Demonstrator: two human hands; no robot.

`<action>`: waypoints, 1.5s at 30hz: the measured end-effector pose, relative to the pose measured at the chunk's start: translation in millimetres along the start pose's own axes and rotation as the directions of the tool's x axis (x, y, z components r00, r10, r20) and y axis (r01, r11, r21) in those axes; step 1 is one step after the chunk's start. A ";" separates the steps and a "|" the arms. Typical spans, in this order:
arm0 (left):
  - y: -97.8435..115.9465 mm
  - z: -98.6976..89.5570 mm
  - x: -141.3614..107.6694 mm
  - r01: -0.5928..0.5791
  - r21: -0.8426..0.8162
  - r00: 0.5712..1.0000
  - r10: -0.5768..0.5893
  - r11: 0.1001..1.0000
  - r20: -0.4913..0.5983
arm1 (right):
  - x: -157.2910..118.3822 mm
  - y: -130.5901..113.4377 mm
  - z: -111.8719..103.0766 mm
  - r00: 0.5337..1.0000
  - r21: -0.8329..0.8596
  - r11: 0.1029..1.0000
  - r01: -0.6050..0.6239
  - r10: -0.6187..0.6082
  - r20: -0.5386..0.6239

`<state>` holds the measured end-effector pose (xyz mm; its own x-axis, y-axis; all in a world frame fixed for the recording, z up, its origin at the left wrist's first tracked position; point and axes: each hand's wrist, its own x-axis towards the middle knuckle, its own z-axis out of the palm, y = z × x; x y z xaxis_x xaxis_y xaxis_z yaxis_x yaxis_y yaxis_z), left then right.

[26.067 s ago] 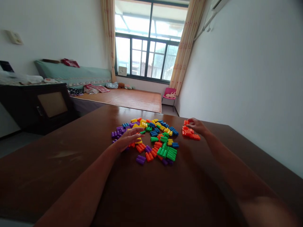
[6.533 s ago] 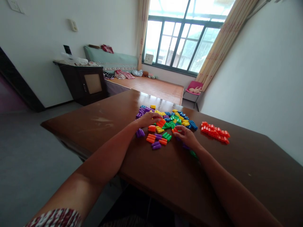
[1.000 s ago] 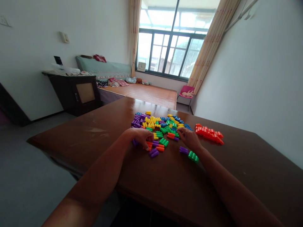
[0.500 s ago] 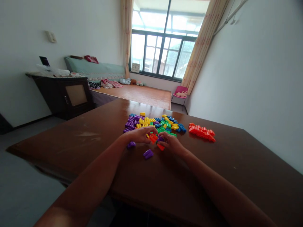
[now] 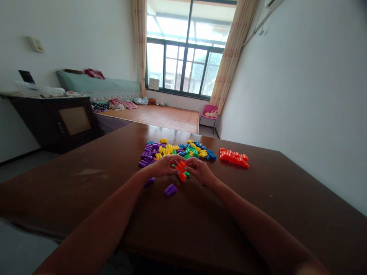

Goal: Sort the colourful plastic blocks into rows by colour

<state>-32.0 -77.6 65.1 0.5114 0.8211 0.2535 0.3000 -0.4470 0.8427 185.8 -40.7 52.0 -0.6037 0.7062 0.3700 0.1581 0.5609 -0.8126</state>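
My left hand (image 5: 164, 166) and my right hand (image 5: 201, 172) meet near the front of a pile of small plastic building blocks on the brown table (image 5: 160, 217). Between them are orange-red blocks (image 5: 181, 176), with the fingers of both hands curled onto them. Part of a green block (image 5: 187, 174) shows by the right fingers. Behind the hands lie purple blocks (image 5: 148, 160), yellow blocks (image 5: 172, 149), green blocks (image 5: 192, 152) and blue blocks (image 5: 211, 154). Nearer me sits a purple pair (image 5: 171, 190); another purple block (image 5: 150, 181) is partly covered by my left wrist.
A separate group of orange-red blocks (image 5: 234, 158) lies to the right. One yellow block (image 5: 163, 141) rests at the far edge of the pile. Beyond the table are a bed (image 5: 163, 116), a dark cabinet (image 5: 51, 122) and a pink chair (image 5: 210, 110).
The camera view has turned slightly right. My hands have come closer together around the orange-red blocks, and the purple block by my right fingers no longer shows there.
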 end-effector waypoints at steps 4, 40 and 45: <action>-0.3 -2.0 -0.3 0.046 0.041 0.998 -0.044 0.998 -0.051 | 9.3 24.7 -43.6 0.979 -0.030 0.998 -0.057 0.051 -0.197; 4.3 15.1 0.0 -0.005 0.543 0.988 0.087 0.840 -0.125 | 2.4 16.3 -40.1 0.994 -0.404 0.909 0.102 -0.108 0.008; 2.3 15.3 5.9 0.034 0.471 0.982 0.060 0.882 -0.182 | -4.7 5.0 -18.4 0.981 -0.292 0.937 0.193 -0.174 0.089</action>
<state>-16.0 -79.3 61.3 0.3734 0.8438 0.3853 0.6609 -0.5335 0.5279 203.8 -33.2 54.5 -0.6894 0.5560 0.4643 0.2597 0.7881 -0.5581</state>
